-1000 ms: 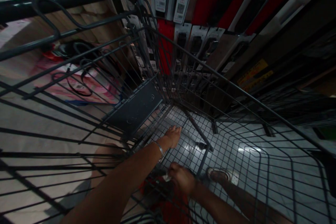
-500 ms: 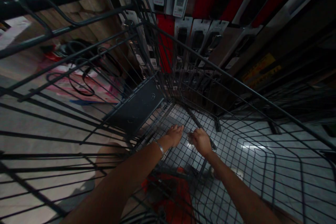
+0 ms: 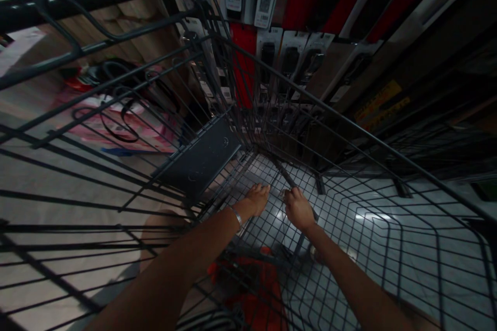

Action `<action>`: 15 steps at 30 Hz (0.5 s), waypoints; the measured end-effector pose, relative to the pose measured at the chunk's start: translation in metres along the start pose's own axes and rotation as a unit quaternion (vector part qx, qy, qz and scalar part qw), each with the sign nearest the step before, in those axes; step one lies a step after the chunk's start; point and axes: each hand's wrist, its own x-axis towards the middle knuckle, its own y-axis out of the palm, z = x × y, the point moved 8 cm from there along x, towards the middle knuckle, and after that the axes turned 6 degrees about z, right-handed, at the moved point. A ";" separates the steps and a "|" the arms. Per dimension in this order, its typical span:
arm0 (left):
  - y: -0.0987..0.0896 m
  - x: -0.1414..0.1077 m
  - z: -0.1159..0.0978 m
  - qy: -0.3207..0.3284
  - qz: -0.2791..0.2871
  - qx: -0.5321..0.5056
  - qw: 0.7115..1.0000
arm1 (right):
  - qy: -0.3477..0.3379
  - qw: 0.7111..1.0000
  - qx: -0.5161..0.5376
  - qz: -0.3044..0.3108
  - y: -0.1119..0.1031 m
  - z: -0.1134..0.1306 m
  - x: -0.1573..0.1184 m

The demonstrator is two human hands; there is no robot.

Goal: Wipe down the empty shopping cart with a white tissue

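Observation:
Both of my arms reach down into a dark wire shopping cart (image 3: 373, 137). My left hand (image 3: 258, 199), with a silver bracelet at the wrist, rests on the cart's wire bottom (image 3: 267, 170), fingers stretched out and palm down. Just right of it, my right hand (image 3: 300, 209) is closed, its fingers curled near the wire bottom. A small pale bit shows at its fingertips, too dim and small to name. A dark bar of the cart runs beneath the right hand.
A grey flap (image 3: 198, 163) sits at the cart's handle end. Hanging packaged goods (image 3: 289, 57) line the shelf beyond. A pink bag (image 3: 124, 119) stands outside on the left, and a red-orange object (image 3: 252, 284) shows through the wires below.
My right hand has shifted slightly right, and less of the pale greyish bit shows at its fingers. The left hand stays nearly in place on the wires.

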 end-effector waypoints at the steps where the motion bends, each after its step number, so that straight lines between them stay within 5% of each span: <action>1: 0.000 0.000 0.000 0.000 -0.001 0.000 1.000 | 0.000 1.000 -0.005 0.005 -0.001 0.002 0.000; 9: -0.006 -0.002 -0.004 -0.002 -0.002 0.014 1.000 | 0.068 0.990 -0.023 0.123 0.008 0.016 0.004; 15: -0.010 -0.005 -0.005 -0.006 -0.002 0.010 1.000 | 0.014 0.975 -0.001 0.220 0.034 0.052 -0.033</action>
